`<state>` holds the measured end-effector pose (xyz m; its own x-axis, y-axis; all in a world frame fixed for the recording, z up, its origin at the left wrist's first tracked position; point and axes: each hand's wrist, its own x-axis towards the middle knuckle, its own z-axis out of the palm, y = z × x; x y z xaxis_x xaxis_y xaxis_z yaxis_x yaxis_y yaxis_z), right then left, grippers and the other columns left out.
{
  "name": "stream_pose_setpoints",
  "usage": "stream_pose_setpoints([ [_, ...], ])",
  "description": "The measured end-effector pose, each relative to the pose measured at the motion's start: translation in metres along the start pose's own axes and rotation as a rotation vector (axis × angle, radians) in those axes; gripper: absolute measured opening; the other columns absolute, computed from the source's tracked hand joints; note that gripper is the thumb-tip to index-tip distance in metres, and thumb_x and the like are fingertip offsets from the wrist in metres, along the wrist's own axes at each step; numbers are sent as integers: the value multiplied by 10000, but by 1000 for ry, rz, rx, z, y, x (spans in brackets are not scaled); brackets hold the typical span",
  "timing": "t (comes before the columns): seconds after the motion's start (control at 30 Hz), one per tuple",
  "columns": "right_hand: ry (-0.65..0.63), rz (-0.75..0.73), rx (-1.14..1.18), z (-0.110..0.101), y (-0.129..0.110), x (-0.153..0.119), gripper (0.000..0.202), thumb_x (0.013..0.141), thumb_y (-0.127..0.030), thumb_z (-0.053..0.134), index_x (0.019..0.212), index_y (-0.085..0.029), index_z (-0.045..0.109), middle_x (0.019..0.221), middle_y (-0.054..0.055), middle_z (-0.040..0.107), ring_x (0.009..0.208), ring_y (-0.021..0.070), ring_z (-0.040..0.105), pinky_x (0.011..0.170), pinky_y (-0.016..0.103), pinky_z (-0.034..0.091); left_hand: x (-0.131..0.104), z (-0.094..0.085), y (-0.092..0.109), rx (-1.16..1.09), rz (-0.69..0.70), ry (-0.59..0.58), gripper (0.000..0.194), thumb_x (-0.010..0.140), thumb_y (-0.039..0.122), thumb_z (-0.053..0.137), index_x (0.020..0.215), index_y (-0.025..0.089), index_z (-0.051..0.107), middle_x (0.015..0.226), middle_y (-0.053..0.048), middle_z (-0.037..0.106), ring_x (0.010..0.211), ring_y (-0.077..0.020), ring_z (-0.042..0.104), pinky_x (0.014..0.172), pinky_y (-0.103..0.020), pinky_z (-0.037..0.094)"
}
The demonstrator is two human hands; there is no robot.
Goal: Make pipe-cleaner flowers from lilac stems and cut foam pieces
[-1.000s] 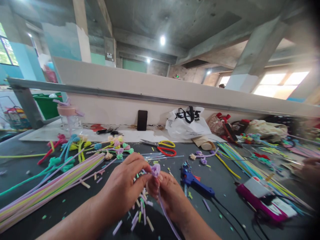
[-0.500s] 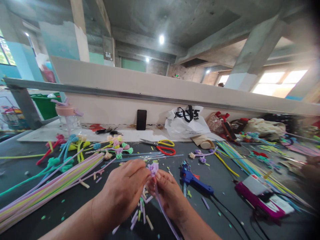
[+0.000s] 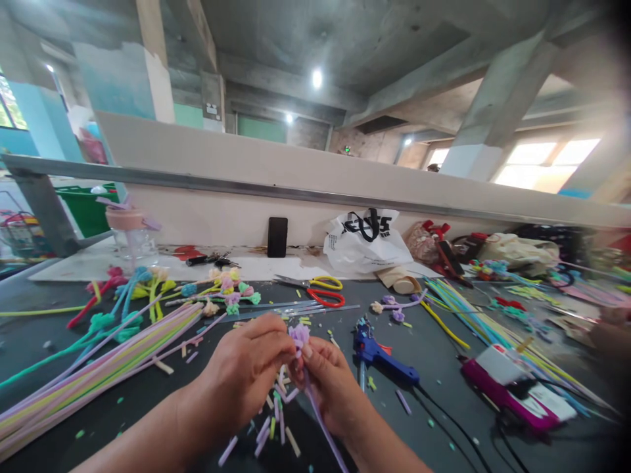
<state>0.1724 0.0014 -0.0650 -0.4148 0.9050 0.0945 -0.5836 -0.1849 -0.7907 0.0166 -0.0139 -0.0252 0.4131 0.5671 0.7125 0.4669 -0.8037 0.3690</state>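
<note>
**Pinching a lilac flower (image 3: 299, 334) above the middle of the bench (image 3: 441, 364)**

Gripping the flower by its stem (image 3: 319, 417) in the right hand (image 3: 325, 374), thumb pressed just below the petals. With the left hand (image 3: 244, 361), pinching narrowly at the flower's left side, fingers curled. Trailing the stem down past the right hand toward the bench's near edge.

On the left, hemmed in by a pastel bundle (image 3: 113, 374), slanting inward from the near left corner. Narrowed there to a wedge of dark surface between bundle and left hand. On the right, bounded by a blue glue gun (image 3: 387, 359), with a magenta power strip (image 3: 513, 401) nearer the right edge. Wider between those two. Ahead, limited by scissors (image 3: 310, 288), then walled off along the far edge by a white partition (image 3: 221, 213).

Marked in bold black on a white bag (image 3: 355, 253) by the far edge, partly covered by its handle; not readable with certainty. Printed smaller beneath, too tiny to make out.
</note>
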Motion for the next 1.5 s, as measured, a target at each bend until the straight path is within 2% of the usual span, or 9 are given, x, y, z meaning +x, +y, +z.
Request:
stream_pose_setpoints([
  [0.2, -52, -2, -3, 3, -2, -2, 258, 719, -313, 681, 585, -117, 580, 508, -26, 469, 476, 60, 361, 473, 180, 258, 1, 0, -1, -34, 17, 21, 164, 816, 69, 485, 764, 165, 607, 733, -16, 552, 671, -97, 541, 617, -199, 457],
  [0.3, -133, -8, 28, 6, -7, -5, 294, 735, -356, 651, 577, -140, 528, 508, -35, 431, 467, 70, 333, 480, 197, 262, 4, -2, 3, 20, 38, 148, 132, 802, 81, 524, 840, 169, 615, 768, -26, 581, 733, -114, 567, 651, -206, 480],
  [0.43, -221, -21, 8, 7, -12, -8, 349, 714, -411, 649, 541, -164, 473, 489, -52, 405, 453, 75, 336, 683, 287, 363, 6, -7, 10, 66, 36, 280, 141, 784, 72, 549, 870, 169, 606, 812, -37, 595, 795, -130, 572, 702, -223, 492],
  [0.5, -237, -13, 1, 6, -12, -9, 356, 701, -416, 658, 532, -170, 463, 476, -53, 400, 447, 78, 338, 688, 295, 367, 6, -8, 12, 48, 34, 269, 132, 785, 63, 544, 838, 168, 602, 796, -32, 583, 766, -119, 568, 682, -206, 490],
  [0.67, -237, 26, -5, 0, -8, -9, 339, 697, -395, 665, 530, -157, 491, 460, -42, 403, 416, 72, 314, 447, 209, 251, -1, -5, 14, 31, 148, 156, 218, 776, 22, 503, 916, 169, 581, 821, -43, 555, 721, -117, 541, 636, -210, 480],
  [1.03, -254, 23, -32, -3, -10, -10, 326, 671, -390, 690, 520, -141, 543, 461, -33, 434, 421, 74, 357, 451, 206, 251, -1, -6, 14, 32, 208, -17, 212, 810, 11, 431, 861, 176, 553, 736, -23, 550, 695, -130, 498, 620, -221, 449],
  [1.17, -259, 32, -39, -4, -9, -9, 299, 676, -369, 688, 526, -141, 565, 461, -29, 451, 415, 75, 360, 456, 209, 249, 0, -9, 16, -19, 177, -19, 200, 804, 19, 442, 834, 181, 557, 739, -21, 546, 685, -121, 507, 621, -215, 453],
  [1.37, -325, 74, -87, -2, -16, -13, 392, 626, -444, 701, 422, -168, 510, 410, -28, 457, 412, 92, 391, 572, 276, 345, 7, -20, 20, -76, 23, 256, 164, 787, 49, 515, 852, 194, 554, 830, -25, 560, 815, -128, 540, 705, -220, 468],
  [1.5, -373, 119, -68, -4, -18, -15, 439, 635, -437, 683, 361, -180, 454, 358, -35, 416, 365, 82, 379, 506, 260, 339, 8, -19, 22, -128, 88, 141, 160, 790, 34, 499, 816, 178, 565, 784, -22, 543, 751, -109, 534, 653, -187, 473],
])
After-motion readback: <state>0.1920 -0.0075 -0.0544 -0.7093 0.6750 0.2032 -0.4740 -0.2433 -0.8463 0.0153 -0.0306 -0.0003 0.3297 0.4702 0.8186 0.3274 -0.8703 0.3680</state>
